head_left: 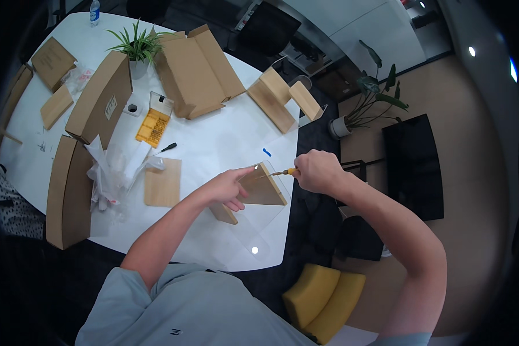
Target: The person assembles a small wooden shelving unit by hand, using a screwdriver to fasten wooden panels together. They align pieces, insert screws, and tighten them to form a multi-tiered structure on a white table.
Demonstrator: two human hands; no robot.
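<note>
Left hand (229, 185): fingers pressed flat on the wooden panel assembly (259, 189), steadying it.
Right hand (316, 170): fingers closed around a yellow-handled screwdriver (284, 172), tip at the panel's upper edge.
Wooden panel assembly: near the counter (225, 138) edge, at 5 o'clock from counter centre.
Yellow parts case (153, 126): rectangular, clear lid open, at 10 o'clock from the left hand.
Cardboard boxes (101, 98): brown, flat, at 9 to 12 o'clock; one carries a small white label.
Plastic bags (112, 170): clear, crumpled, at 9 o'clock.
</note>
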